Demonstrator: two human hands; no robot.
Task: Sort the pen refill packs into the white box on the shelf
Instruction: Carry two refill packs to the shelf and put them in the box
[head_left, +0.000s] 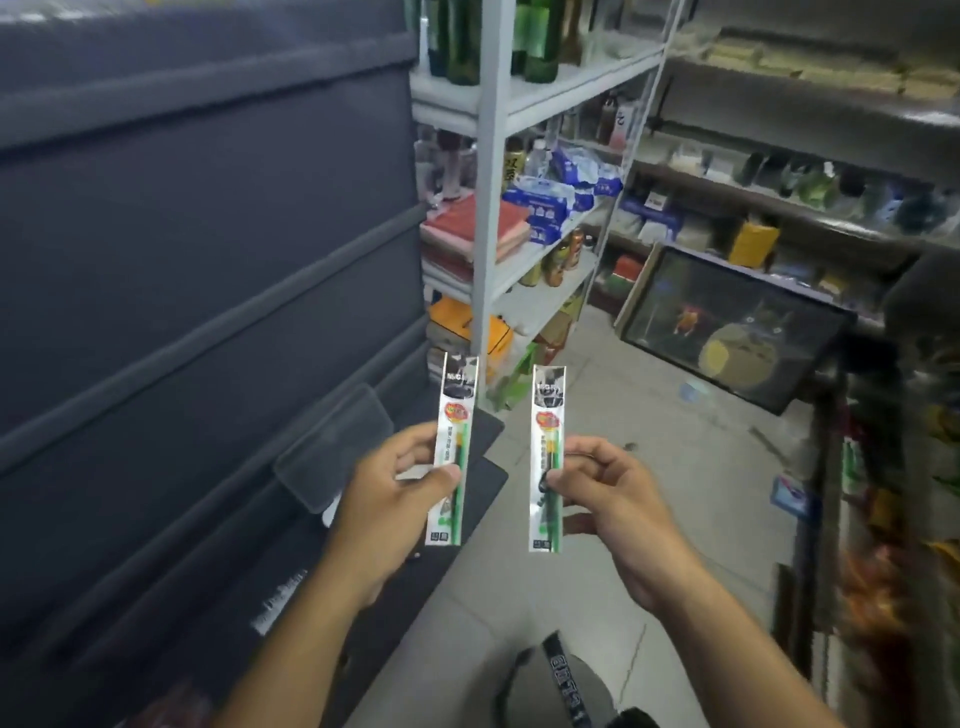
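Refill packs stand upright, left pack (453, 447) pinched by left hand (387, 499), right pack (547, 457) by right hand (618, 499).

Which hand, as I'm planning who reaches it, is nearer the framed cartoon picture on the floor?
Right. The right hand, pinching one refill pack, is below-left of the framed picture; the left hand, gripping the other pack, is farther left.
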